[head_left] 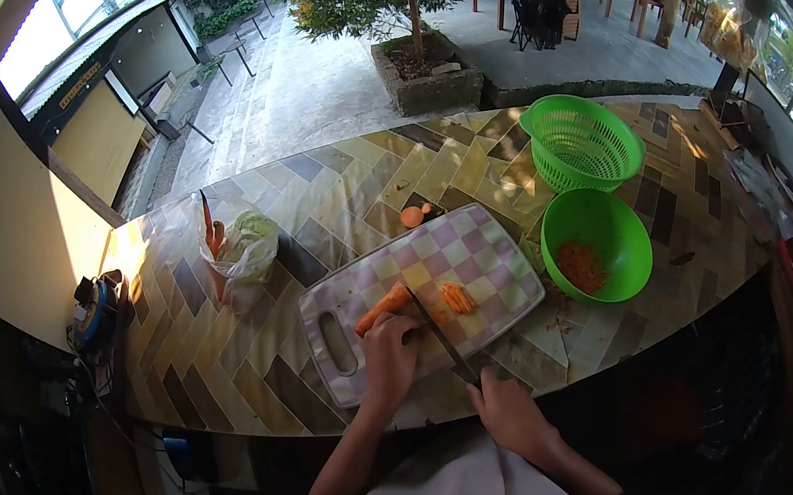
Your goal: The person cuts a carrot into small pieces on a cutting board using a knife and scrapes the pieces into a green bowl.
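One patterned cutting board (446,246), oblong, with a handle slot at its 9 o'clock end, lay on the herringbone-patterned table (200,341); clock directions were taken from the board's centre. One carrot (377,315), on the board toward 9 o'clock, pinned by the left hand (393,352), grip closed over it. One knife (443,341), handle toward 5 o'clock, clasped in the closed grip of the right hand (511,412); its blade slanted across the board, tip at the carrot's cut end, contact unclear. One small heap of orange sticks (458,297), just beyond the blade toward 3 o'clock. One green bowl (629,249), at 3 o'clock near the board, held small orange pieces (580,266). One green colander (582,146), at 2 o'clock, tilted. One plastic bag (253,250), at 10 o'clock, held pale green contents. Two orange rounds (413,216) lay at 12 o'clock, just past the board's edge.
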A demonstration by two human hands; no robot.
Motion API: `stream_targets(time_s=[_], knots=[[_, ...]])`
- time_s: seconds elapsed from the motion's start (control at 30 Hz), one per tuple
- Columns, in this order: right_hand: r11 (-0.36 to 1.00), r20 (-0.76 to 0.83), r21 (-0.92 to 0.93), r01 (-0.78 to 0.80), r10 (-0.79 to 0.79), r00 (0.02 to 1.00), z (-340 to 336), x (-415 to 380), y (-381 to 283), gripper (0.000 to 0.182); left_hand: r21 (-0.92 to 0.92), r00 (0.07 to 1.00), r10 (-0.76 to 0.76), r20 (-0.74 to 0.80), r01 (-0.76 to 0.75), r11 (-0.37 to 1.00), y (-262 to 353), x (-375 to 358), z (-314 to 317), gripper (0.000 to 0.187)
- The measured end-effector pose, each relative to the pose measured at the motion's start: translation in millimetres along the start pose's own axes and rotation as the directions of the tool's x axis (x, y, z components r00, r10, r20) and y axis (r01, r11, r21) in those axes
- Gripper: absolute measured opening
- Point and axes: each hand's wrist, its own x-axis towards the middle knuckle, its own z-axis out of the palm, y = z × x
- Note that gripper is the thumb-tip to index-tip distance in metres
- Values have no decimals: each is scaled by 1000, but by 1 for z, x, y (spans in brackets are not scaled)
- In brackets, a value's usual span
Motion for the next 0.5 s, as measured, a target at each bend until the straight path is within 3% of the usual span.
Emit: stream_targets(time_s=[0.17, 0.37, 0.5], knots=[[995, -5, -90, -39, 39, 999, -4, 9, -14, 31, 22, 1000, 22, 12, -23, 1000, 1, -1, 0, 19], [999, -88, -43, 22, -26, 996, 1, 16, 0, 32, 68, 993, 118, -8, -118, 991, -2, -6, 2, 19], [998, -72, 48, 34, -30, 997, -6, 8, 4, 33, 16, 999, -40, -14, 40, 999, -2, -2, 2, 18]])
